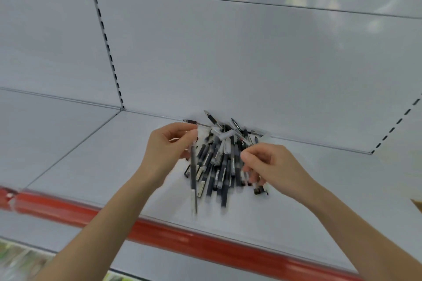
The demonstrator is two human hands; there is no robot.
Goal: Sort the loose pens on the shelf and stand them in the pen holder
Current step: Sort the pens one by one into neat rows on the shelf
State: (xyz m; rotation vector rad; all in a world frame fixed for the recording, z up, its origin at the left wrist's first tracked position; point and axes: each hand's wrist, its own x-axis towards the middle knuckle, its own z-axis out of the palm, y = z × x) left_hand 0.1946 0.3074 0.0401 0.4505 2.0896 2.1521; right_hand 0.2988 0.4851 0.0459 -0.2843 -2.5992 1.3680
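Note:
A heap of loose black and clear pens lies on the grey shelf, close to its back wall. My left hand is at the heap's left side, fingers pinched on one dark pen that hangs down towards me, blurred. My right hand rests on the heap's right side, its fingers curled around several pens. No pen holder is in view.
The shelf's front edge carries a red price strip. A grey back panel rises behind the heap, with slotted uprights at the left and at the right. A neighbouring shelf lies to the left.

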